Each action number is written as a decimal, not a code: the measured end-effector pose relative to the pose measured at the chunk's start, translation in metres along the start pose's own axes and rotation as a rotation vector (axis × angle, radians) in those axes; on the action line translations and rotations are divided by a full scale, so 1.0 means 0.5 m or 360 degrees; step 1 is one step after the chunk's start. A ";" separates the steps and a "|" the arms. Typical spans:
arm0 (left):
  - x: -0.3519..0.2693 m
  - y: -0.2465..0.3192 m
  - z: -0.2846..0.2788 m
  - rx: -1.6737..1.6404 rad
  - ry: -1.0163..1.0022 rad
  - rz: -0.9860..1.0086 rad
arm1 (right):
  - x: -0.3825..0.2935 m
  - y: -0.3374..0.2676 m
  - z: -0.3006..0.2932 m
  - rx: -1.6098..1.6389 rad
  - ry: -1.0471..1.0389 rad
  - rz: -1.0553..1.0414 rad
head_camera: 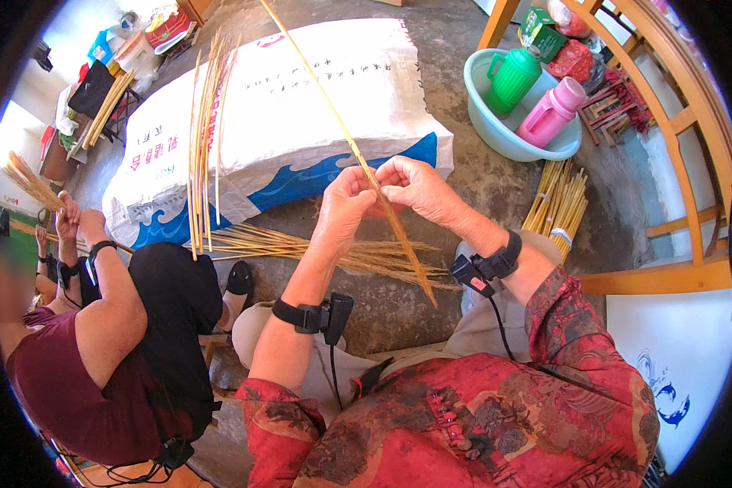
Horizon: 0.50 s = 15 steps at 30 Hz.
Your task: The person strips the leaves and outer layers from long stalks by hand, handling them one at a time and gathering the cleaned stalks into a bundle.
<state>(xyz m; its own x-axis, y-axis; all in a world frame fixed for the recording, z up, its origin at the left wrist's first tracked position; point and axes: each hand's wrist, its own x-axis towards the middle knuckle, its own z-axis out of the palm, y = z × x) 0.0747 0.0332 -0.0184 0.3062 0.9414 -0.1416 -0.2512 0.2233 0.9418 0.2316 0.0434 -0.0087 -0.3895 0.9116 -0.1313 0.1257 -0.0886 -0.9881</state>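
Both my hands pinch one long dried reed stalk (329, 104) near the base of its feathery brown seed head, which slants down towards my lap. My left hand (349, 194) grips it between thumb and fingers from the left. Close beside it, my right hand (410, 183) has thumb and fingertips on the same stalk. Beyond them lies a low surface covered by a white woven plastic sheet (341, 67) with blue wave print, with several reed stalks (201, 152) resting across its left part. More plumed stalks (366, 253) are on the concrete floor below my hands.
A co-worker in a maroon shirt (110, 396) sits at my left, holding a reed plume (30, 180). To the right, a pale blue basin (500, 137) holds green (513, 79) and pink (552, 113) vacuum flasks. Tied stalk bundles (555, 201) and a wooden chair frame (659, 283) are nearby.
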 end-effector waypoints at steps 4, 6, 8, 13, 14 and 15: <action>-0.004 0.008 0.005 0.0005 0.0009 0.0000 | 0.000 0.002 0.002 0.0032 -0.0003 0.0022; -0.002 0.014 0.001 0.0024 -0.0019 -0.0004 | 0.000 0.002 0.002 0.0047 -0.0013 0.0034; 0.000 0.012 -0.001 0.0043 -0.0050 -0.0009 | -0.001 0.002 0.003 0.0181 0.0005 -0.0033; 0.001 0.009 -0.002 -0.0141 -0.0025 -0.0024 | 0.002 0.003 -0.012 0.0249 -0.0097 0.0006; 0.001 0.009 -0.002 -0.0140 -0.0025 -0.0024 | 0.002 0.003 -0.014 0.0261 -0.0148 0.0030; 0.002 0.007 -0.004 -0.0172 -0.0036 -0.0021 | 0.002 0.000 -0.015 0.0261 -0.0148 0.0031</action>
<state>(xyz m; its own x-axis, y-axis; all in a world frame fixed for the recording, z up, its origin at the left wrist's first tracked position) 0.0725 0.0354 -0.0159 0.3303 0.9326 -0.1456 -0.3443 0.2627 0.9014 0.2380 0.0474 -0.0082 -0.4718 0.8689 -0.1498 -0.0135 -0.1770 -0.9841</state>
